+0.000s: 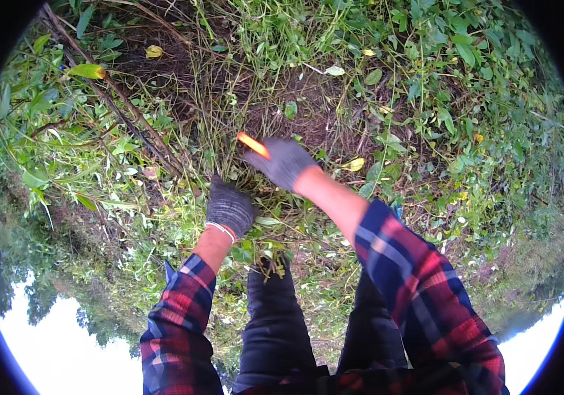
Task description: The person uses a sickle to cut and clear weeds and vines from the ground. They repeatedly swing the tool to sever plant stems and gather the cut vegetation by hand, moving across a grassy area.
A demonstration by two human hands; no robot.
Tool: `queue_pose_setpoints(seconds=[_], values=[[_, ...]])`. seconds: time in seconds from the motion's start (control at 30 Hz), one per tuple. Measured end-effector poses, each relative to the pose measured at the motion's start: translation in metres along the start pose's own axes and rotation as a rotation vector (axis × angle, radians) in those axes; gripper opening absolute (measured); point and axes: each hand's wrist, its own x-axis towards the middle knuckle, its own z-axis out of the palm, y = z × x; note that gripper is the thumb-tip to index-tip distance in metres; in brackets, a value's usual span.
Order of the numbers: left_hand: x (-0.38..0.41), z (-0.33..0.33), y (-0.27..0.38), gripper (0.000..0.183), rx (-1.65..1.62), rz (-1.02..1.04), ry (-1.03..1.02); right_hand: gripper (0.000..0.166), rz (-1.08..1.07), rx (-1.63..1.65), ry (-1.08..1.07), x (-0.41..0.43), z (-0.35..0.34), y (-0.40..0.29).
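My left hand (231, 207), in a dark grey knit glove, is low among the weeds and closed around a bunch of thin green stems (213, 143). Leafy ends stick out below it, towards my legs. Just right of it and a little further out, my right hand (283, 162) wears a similar grey glove and is blurred by motion. It grips a tool with a bright orange handle (253, 144), whose end points up and left. The tool's working end cannot be made out.
Dark woody branches (129, 113) slant across the left side towards my left hand. Brown soil with dry stalks (311, 103) shows ahead. Dense leafy vines (484, 98) cover the right. My legs in dark trousers (274, 321) stand close behind my hands.
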Motion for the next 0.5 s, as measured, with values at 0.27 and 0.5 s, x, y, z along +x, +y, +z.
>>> queue_pose_setpoints(seconds=[0.27, 0.5], values=[[-0.032, 0.051, -0.020, 0.044, -0.041, 0.021, 0.047, 0.037, 0.158, -0.156, -0.117, -0.110, 0.041, 0.139], [-0.045, 0.088, 0.021, 0.042, -0.138, 0.030, 0.079, 0.032, 0.337, -0.146, -0.205, -0.258, 0.029, 0.145]])
